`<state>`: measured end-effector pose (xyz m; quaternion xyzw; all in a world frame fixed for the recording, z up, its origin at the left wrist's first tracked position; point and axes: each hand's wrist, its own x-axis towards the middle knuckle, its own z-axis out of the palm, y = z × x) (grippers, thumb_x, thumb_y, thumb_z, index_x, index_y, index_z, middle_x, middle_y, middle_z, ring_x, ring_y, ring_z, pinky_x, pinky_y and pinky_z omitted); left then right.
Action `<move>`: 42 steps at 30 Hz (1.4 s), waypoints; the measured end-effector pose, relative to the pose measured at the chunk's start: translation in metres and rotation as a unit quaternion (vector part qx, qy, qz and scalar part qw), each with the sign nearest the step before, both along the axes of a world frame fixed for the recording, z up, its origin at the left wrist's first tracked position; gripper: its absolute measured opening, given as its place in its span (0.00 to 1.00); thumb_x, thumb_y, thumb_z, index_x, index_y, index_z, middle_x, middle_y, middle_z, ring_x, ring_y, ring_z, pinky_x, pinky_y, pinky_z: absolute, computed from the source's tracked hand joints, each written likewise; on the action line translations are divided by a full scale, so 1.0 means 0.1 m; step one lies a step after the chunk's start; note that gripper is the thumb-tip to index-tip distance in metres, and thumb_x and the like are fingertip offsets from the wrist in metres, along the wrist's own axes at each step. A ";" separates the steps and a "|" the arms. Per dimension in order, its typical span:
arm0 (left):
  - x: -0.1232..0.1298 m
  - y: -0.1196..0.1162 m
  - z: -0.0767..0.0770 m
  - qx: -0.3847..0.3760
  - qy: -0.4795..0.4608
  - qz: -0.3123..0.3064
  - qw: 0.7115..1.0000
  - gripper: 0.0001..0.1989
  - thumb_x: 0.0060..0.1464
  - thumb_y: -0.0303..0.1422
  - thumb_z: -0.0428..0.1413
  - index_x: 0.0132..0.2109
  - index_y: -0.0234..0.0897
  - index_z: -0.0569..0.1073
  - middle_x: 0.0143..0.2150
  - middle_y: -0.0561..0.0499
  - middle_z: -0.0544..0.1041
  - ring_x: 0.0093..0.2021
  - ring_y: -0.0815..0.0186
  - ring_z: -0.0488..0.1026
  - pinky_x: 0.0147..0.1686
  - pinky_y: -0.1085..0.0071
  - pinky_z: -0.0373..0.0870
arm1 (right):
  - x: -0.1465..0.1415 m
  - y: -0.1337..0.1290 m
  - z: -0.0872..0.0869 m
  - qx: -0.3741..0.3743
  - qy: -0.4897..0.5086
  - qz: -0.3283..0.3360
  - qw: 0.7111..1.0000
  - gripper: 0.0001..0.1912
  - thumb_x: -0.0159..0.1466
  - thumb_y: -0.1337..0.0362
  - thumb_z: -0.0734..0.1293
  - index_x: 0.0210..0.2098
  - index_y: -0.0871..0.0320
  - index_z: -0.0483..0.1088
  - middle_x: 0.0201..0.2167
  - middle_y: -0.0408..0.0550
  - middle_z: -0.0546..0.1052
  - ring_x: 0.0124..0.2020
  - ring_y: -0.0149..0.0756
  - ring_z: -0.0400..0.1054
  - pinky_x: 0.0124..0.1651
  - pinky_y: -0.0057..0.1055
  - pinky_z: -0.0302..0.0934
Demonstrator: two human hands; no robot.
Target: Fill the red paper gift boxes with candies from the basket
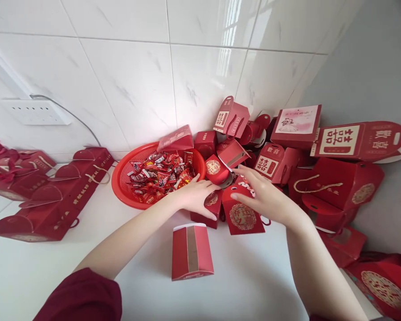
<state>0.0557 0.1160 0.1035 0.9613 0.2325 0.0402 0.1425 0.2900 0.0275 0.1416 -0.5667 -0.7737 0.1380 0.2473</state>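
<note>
My left hand [200, 196] rests over a small dark red box [214, 206], its fingers spread along the box's top and side. Just to the right, my right hand [263, 194] hovers at a red gift box with a round gold emblem [243, 216]. The thumb and fingers of that hand are apart, the thumb close to the box's upper edge. Nearest to me on the white surface lies a red box with a clear strip [193, 249], apart from both hands. A red plastic basket [120, 180] by my left forearm holds many wrapped candies [162, 176].
Red gift boxes [341, 180] are heaped at the right, some with cord handles. A row of joined red boxes [58, 198] stands at the left, with ribboned boxes [16, 174] behind. A socket strip [36, 111] and cable are on the tiled wall [127, 80].
</note>
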 end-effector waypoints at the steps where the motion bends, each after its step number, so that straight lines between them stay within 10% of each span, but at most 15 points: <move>1: -0.01 -0.01 0.02 -0.015 -0.002 0.002 1.000 0.47 0.44 0.61 0.59 0.65 0.41 0.60 0.61 0.42 0.69 0.60 0.49 0.66 0.64 0.52 0.50 | 0.03 -0.08 -0.05 -0.027 -0.010 -0.006 1.000 0.33 0.66 0.49 0.63 0.67 0.46 0.52 0.70 0.51 0.55 0.71 0.50 0.47 0.67 0.54 0.51; 10: -0.10 -0.04 0.00 -0.009 0.018 -0.002 1.000 0.49 0.41 0.61 0.61 0.66 0.42 0.60 0.61 0.41 0.69 0.60 0.50 0.65 0.61 0.53 0.55 | 0.17 -0.21 -0.44 -0.155 -0.054 -0.066 0.984 0.39 0.66 0.43 0.59 0.71 0.50 0.43 0.72 0.52 0.51 0.70 0.52 0.49 0.66 0.51 0.53; 20: -0.11 -0.06 -0.01 0.021 0.014 -0.006 1.000 0.49 0.41 0.60 0.62 0.65 0.41 0.61 0.60 0.41 0.69 0.59 0.49 0.66 0.59 0.54 0.58 | 0.35 -0.38 -0.52 -0.176 -0.052 -0.067 0.981 0.31 0.64 0.43 0.62 0.61 0.52 0.62 0.59 0.54 0.71 0.58 0.54 0.67 0.56 0.51 0.64; 24: -0.12 -0.05 0.01 -0.007 0.007 0.008 1.000 0.49 0.41 0.61 0.62 0.65 0.43 0.61 0.62 0.42 0.68 0.60 0.49 0.66 0.58 0.56 0.60 | 0.51 -0.49 -0.33 -0.185 0.019 0.008 0.983 0.22 0.66 0.49 0.63 0.56 0.47 0.68 0.44 0.49 0.79 0.39 0.47 0.75 0.40 0.46 0.72; 27: -0.12 -0.03 0.01 -0.009 -0.009 0.018 1.000 0.49 0.41 0.61 0.61 0.66 0.44 0.60 0.62 0.43 0.69 0.60 0.48 0.66 0.60 0.56 0.58 | 0.63 -0.49 -0.01 -0.102 0.113 0.040 0.988 0.14 0.67 0.53 0.63 0.49 0.45 0.74 0.48 0.46 0.78 0.48 0.46 0.74 0.50 0.46 0.71; 32: -0.10 -0.03 -0.01 0.012 -0.015 0.005 1.000 0.48 0.42 0.59 0.62 0.66 0.43 0.61 0.60 0.42 0.70 0.59 0.49 0.67 0.60 0.56 0.57 | 0.93 0.05 0.65 0.190 0.174 -0.235 0.937 0.12 0.66 0.53 0.64 0.45 0.43 0.77 0.45 0.46 0.79 0.47 0.51 0.74 0.51 0.56 0.69; 35: -0.10 -0.04 0.00 -0.003 -0.014 0.012 1.000 0.48 0.42 0.60 0.62 0.66 0.43 0.61 0.60 0.42 0.70 0.59 0.49 0.67 0.60 0.56 0.58 | 1.12 0.56 0.90 0.292 0.272 -0.269 0.877 0.16 0.64 0.55 0.66 0.51 0.45 0.74 0.51 0.44 0.77 0.53 0.51 0.71 0.56 0.58 0.67; 39: -0.14 -0.05 0.03 -0.047 -0.043 0.030 0.997 0.48 0.42 0.60 0.62 0.66 0.45 0.60 0.61 0.43 0.70 0.61 0.48 0.65 0.65 0.50 0.51 | 0.96 0.77 0.83 0.252 0.285 -0.252 0.890 0.30 0.61 0.55 0.70 0.62 0.50 0.63 0.65 0.51 0.63 0.61 0.51 0.64 0.60 0.54 0.64; 42: -0.19 -0.05 0.08 -0.099 -0.094 0.065 0.988 0.47 0.42 0.58 0.64 0.66 0.48 0.61 0.63 0.44 0.68 0.64 0.46 0.63 0.64 0.48 0.54 | 0.50 0.44 0.54 0.231 0.234 -0.124 0.936 0.20 0.65 0.56 0.67 0.55 0.54 0.69 0.57 0.53 0.73 0.59 0.46 0.67 0.61 0.47 0.62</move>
